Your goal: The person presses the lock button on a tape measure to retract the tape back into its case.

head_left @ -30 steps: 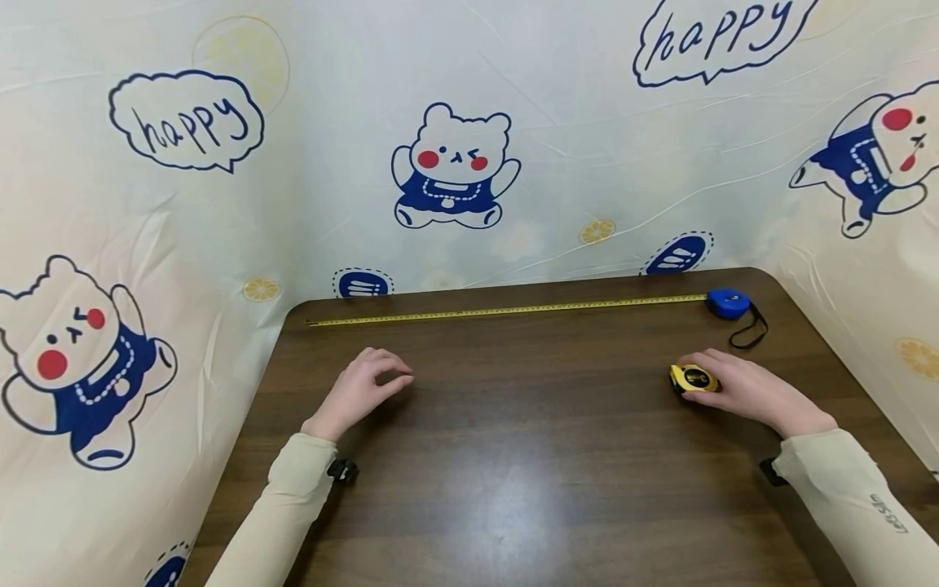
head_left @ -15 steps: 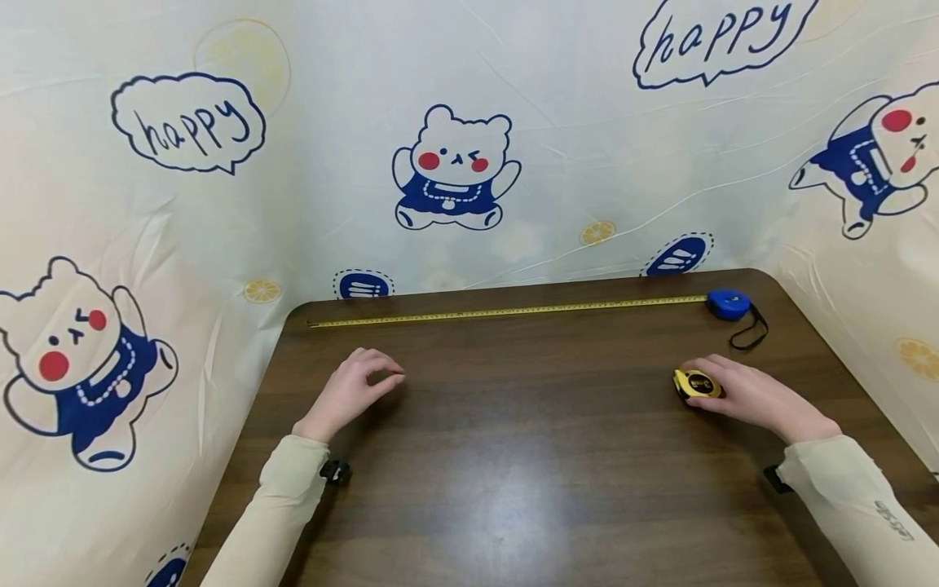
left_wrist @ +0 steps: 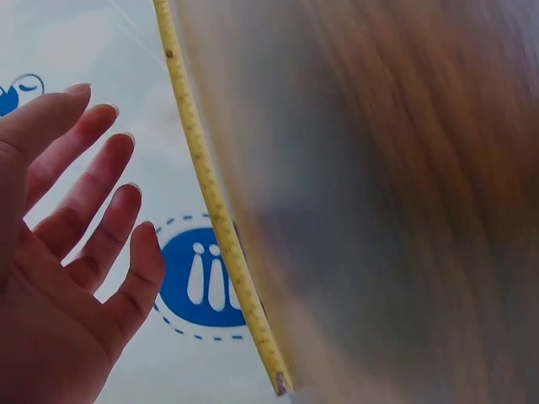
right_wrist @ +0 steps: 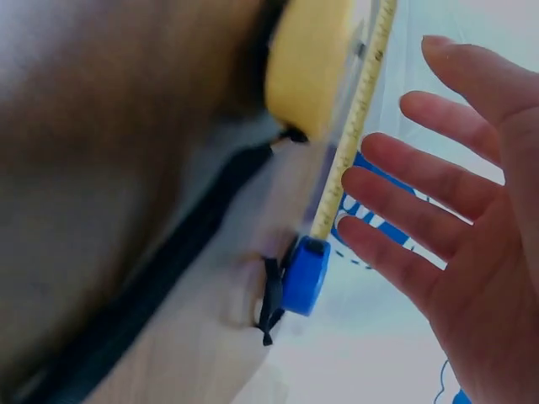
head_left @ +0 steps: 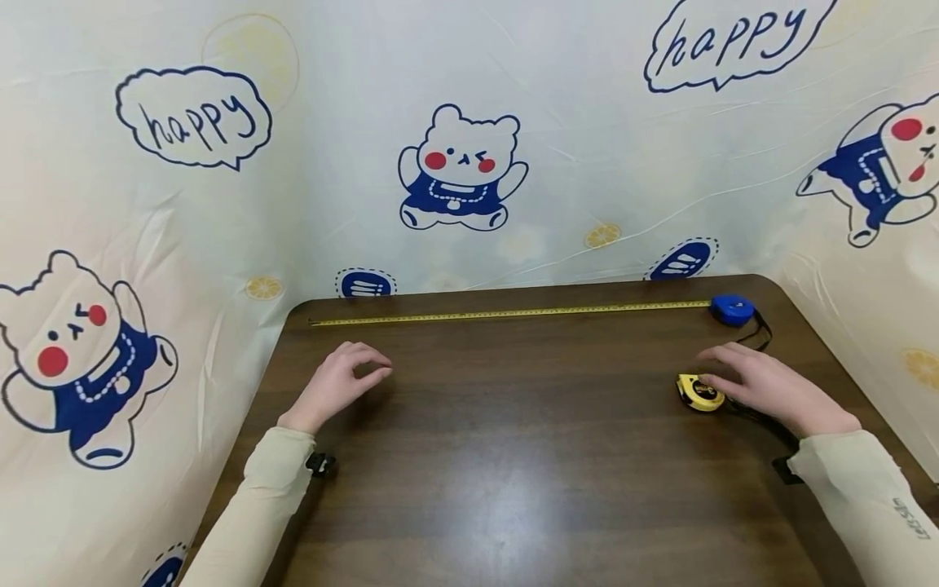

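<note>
My right hand [head_left: 779, 390] hovers beside a yellow tape measure [head_left: 700, 395], fingers loosely bent and holding nothing. The yellow tape measure lies on the table, and its black strap [right_wrist: 177, 244] trails under the hand. In the right wrist view the fingers of the right hand [right_wrist: 472, 194] are spread apart from the case. Farther back, a blue tape measure [head_left: 732, 310] rests with its yellow blade [head_left: 513, 313] pulled out to the left along the far edge. My left hand [head_left: 333, 387] is held over the table near the blade's end, relaxed, with nothing in it.
The dark brown wooden table [head_left: 499, 456] has rounded far corners. A pale printed cloth [head_left: 587, 147] hangs around its back and sides. A dark strap loop [head_left: 763, 330] hangs off the blue case. A small black wrist camera [head_left: 320, 465] sits under the left sleeve.
My right hand has let go of the yellow tape measure and moved a little up and to the right. My left hand has drifted slightly left. The blue tape measure stays put.
</note>
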`<state>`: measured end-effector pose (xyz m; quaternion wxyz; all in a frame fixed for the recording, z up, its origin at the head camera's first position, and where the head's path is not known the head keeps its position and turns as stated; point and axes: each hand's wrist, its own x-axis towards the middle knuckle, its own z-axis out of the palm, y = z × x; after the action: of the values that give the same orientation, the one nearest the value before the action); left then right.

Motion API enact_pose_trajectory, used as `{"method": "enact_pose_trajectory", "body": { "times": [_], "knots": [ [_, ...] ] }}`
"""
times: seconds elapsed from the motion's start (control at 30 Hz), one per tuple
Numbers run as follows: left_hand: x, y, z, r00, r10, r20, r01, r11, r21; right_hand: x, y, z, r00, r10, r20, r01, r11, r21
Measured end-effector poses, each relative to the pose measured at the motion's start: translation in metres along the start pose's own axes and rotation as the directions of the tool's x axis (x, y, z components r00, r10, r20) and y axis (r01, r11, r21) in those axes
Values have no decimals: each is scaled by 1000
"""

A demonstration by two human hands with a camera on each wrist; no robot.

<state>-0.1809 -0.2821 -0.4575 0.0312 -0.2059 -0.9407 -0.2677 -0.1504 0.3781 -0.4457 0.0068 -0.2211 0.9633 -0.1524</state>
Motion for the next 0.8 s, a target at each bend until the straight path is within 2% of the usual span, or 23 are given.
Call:
{"method": "enact_pose_trajectory", "body": {
  "times": [0.17,0.3,0.47,0.63,0.8],
  "knots": [
    [2,-18,-12,999,-21,42,20,1000,13,7,19,-5,999,-26,-37,26,999,-22],
    [8,-37,-22,998,-54,32,54,999,10,8,37,-7,999,-2,-40,1,1000,-30],
    [16,-57,-32,990,-121,-79,124,991,41,10,55,-11,999,26,-32,-27,999,-35],
    [20,-83,-36,966,-140,-216,147,989,15,17,64,-15,999,39,-38,-41,998,-50],
    [24,-108,-38,944,-184,-273,183,983,-29,22,70,-18,998,35,-56,-39,997,-60]
  ]
}}
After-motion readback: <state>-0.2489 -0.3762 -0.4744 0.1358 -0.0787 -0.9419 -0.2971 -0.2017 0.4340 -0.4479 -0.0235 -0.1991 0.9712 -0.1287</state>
